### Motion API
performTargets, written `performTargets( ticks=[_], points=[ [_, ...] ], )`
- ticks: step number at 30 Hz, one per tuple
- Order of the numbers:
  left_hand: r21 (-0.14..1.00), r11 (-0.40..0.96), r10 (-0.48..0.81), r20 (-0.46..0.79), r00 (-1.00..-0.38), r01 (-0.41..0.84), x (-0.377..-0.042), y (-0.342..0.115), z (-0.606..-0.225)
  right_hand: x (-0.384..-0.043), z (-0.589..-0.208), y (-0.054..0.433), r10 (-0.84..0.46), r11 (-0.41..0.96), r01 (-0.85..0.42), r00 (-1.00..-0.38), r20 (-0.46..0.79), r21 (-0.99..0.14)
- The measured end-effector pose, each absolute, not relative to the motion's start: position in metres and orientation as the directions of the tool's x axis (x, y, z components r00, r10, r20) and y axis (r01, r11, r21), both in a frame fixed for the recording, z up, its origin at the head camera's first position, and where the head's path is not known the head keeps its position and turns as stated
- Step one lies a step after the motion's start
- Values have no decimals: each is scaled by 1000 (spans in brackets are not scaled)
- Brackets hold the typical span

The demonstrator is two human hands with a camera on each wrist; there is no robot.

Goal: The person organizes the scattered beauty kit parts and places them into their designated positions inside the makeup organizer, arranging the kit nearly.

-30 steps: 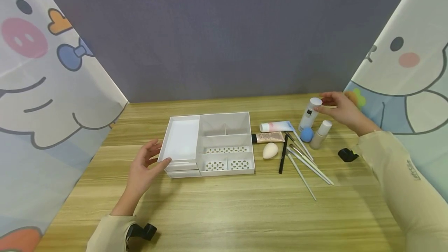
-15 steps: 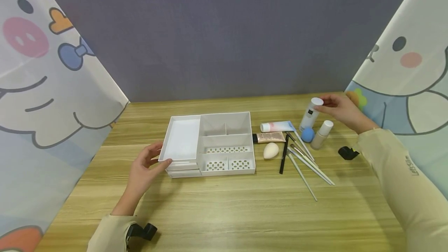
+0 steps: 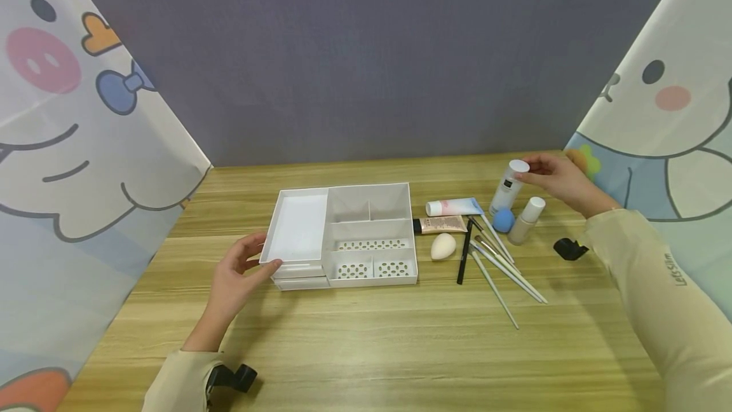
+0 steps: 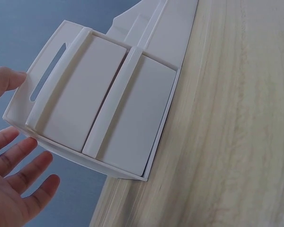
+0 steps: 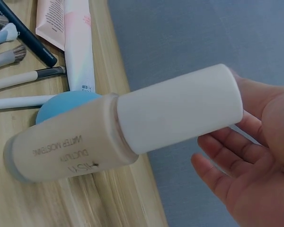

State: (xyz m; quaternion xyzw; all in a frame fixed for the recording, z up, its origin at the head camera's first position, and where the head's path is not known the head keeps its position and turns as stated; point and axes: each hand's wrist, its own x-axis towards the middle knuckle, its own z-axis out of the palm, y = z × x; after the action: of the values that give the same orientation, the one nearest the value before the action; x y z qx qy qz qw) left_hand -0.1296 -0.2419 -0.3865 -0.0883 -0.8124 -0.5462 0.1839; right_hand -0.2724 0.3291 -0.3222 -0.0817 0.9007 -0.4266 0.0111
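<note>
My left hand [image 3: 233, 275]: pinching organizer [image 3: 297, 227] at near left; hold steady. My right hand [image 3: 559, 180]: pinching tall bottle [image 3: 506, 193] by cap [image 3: 518, 168]; lift straight, clearing blue ball [image 3: 503, 220].

The box [image 3: 297, 224] sits on the table [image 3: 366, 348], my left hand [image 3: 237, 272] at its front left corner. Right of the box are the back tube [image 3: 454, 206], the front tube [image 3: 443, 224] and, nearest me, the sponge [image 3: 443, 247]. The pen [image 3: 464, 253] is right of the sponge, then come the brushes [image 3: 509, 271]. The ball [image 3: 503, 220] is in front of the back bottle [image 3: 506, 192] and left of the front bottle [image 3: 524, 224]. My right hand [image 3: 557, 179] is at the back bottle's top.
</note>
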Motion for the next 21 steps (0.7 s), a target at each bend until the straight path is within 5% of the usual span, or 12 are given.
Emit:
performTargets(
  ticks=[21],
  points=[
    [861, 404, -74, 366, -928, 308, -126, -241, -384, -270, -305, 331, -129, 698, -177, -984, 122, -694]
  ],
)
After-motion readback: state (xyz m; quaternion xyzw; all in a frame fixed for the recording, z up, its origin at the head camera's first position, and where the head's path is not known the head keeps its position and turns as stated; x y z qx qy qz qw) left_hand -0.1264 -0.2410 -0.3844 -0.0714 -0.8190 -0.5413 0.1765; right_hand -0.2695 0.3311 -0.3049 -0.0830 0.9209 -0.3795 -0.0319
